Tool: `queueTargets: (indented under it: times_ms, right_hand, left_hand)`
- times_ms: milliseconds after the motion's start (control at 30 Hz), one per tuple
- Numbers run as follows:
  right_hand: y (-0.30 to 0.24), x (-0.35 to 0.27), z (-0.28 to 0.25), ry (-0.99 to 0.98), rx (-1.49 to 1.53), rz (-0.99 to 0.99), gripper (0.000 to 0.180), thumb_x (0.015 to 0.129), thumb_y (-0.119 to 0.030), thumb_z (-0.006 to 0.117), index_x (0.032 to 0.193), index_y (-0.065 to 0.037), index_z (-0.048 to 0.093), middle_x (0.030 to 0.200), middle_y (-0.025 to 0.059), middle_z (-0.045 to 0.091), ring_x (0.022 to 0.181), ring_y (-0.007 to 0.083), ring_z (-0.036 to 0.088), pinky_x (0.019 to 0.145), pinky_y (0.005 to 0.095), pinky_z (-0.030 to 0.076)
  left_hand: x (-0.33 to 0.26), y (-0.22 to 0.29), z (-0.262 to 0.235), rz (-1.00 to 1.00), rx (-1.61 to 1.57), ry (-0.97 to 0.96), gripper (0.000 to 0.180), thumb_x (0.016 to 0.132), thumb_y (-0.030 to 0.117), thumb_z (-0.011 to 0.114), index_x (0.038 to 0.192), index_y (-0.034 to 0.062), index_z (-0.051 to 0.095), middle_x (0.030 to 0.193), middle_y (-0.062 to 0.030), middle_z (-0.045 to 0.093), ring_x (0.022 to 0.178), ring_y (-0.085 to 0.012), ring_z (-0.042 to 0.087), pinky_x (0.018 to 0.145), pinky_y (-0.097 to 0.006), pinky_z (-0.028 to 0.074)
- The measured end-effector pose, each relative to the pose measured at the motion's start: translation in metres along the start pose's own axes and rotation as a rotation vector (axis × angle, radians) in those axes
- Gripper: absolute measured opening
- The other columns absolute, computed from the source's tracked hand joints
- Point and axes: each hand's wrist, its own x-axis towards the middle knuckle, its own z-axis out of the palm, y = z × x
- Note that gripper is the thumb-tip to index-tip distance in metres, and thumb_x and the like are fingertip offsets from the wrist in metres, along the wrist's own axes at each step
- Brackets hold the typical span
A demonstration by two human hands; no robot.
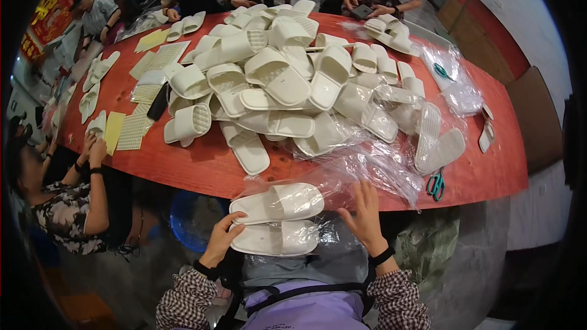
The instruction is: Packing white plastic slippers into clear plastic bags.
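Note:
A pair of white slippers (275, 238) lies side by side in a clear plastic bag (335, 232) at the table's near edge, just above my lap. My left hand (221, 235) grips the heel ends of the slippers, thumb and fingers closed on them. On the other side of the pair, my right hand (365, 219) is raised with its fingers stretched and apart, next to the loose end of the bag. Whether it touches the film cannot be made out. Beyond both hands rises a big heap of white slippers (278, 73).
Clear plastic bags (391, 171) and green-handled scissors (435, 184) lie at the right of the red table (171, 171). Yellow sticker sheets (115, 129) and a black object (159, 102) lie left. A blue bucket (183, 232) stands below. Other people sit around the table.

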Motion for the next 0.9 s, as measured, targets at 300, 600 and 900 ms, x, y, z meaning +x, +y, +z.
queueTargets:
  times_ms: [300,600,900]
  right_hand:
    - [-0.034,-0.003,0.029,-0.254,-0.036,-0.147,0.087,0.082,-0.066,0.055,0.151,-0.021,0.028,0.155,0.0230,0.018,0.141,0.0472,0.018,0.109,0.0661,0.016]
    - [-0.038,0.022,0.038,-0.217,-0.284,-0.097,0.090,0.075,-0.077,0.054,0.150,-0.035,0.027,0.145,0.0264,0.035,0.128,0.0505,0.038,0.086,0.0648,0.044]
    - [-0.090,0.010,0.055,-0.485,-0.752,-0.015,0.090,0.080,-0.078,0.046,0.153,-0.031,0.023,0.140,0.0258,0.041,0.111,0.0425,0.054,0.082,0.0531,0.051]
  left_hand:
    - [-0.016,0.010,-0.014,0.025,0.087,0.088,0.024,0.093,0.009,0.060,0.116,0.0025,0.065,0.081,0.0047,0.057,0.068,-0.0023,0.048,0.061,-0.017,0.038]
    - [-0.095,0.040,-0.130,0.271,-0.274,0.320,0.029,0.095,0.012,0.055,0.123,0.0030,0.053,0.110,-0.0130,0.064,0.096,-0.0208,0.066,0.086,-0.034,0.055]
    - [-0.094,0.109,0.010,0.305,-0.507,0.014,0.038,0.096,0.020,0.055,0.131,0.0063,0.048,0.121,-0.0180,0.057,0.107,-0.0268,0.060,0.090,-0.038,0.054]
